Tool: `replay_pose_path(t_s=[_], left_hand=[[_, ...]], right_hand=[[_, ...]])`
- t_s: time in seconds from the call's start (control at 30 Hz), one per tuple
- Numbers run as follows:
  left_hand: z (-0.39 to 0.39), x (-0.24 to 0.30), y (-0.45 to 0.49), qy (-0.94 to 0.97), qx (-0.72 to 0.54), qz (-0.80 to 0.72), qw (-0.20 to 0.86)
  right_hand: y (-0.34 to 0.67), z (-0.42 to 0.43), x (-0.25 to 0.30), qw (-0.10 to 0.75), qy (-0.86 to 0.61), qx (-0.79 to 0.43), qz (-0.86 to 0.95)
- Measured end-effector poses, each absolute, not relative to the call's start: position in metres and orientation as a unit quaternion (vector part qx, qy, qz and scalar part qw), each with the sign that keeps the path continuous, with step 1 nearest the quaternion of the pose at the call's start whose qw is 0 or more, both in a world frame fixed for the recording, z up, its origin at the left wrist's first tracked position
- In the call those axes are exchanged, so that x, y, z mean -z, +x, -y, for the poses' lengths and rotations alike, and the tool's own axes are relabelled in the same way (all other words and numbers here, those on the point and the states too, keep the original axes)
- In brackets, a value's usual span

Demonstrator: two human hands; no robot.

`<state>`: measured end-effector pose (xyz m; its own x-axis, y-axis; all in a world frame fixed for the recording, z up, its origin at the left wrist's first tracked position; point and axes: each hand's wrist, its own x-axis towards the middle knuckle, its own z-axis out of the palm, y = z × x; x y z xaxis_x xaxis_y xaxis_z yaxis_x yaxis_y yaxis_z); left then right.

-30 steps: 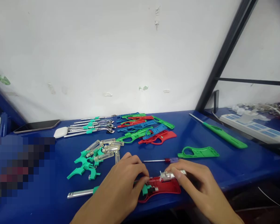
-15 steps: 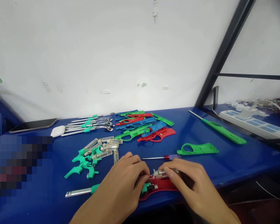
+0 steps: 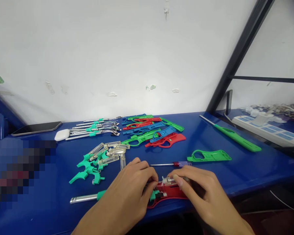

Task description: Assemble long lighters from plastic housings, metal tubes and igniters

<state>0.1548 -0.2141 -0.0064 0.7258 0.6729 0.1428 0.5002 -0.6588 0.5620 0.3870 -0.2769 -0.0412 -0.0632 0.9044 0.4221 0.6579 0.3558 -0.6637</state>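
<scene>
A red lighter shell half point(image 3: 177, 193) lies at the bench's front edge with its inside up. In it sit a green trigger point(image 3: 153, 195) and a black igniter part point(image 3: 159, 195). A silver lighter tube point(image 3: 84, 198) sticks out to the left. My left hand point(image 3: 137, 187) is closed in a pinch over the shell's left part; what is between its fingertips is too small to make out. Between the thumb and fingers of my right hand point(image 3: 202, 191) is a clear fuel tank point(image 3: 170, 180), held at the shell's upper edge. My fingers hide part of both.
Behind my hands lie a screwdriver point(image 3: 182, 164), a green shell half point(image 3: 210, 155), clear tanks point(image 3: 109, 160) and green triggers point(image 3: 88, 166). Farther back are coloured shells point(image 3: 142, 138), metal tubes point(image 3: 82, 137), a phone point(image 3: 36, 128), a white case point(image 3: 62, 134), a green lighter point(image 3: 237, 138) and a power strip point(image 3: 269, 130).
The view has shifted slightly. Both hands keep nearly the same place on the red shell, and the clear tank stays in my right fingers.
</scene>
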Motion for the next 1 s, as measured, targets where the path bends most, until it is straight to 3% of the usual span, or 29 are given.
replay_pose_path(t_s=[1.0], left_hand=[[0.2159, 0.0088, 0.1567, 0.902, -0.180, -0.321, 0.226]], right_hand=[[0.3901, 0.2774, 0.0420, 0.401, -0.503, -0.141, 0.753]])
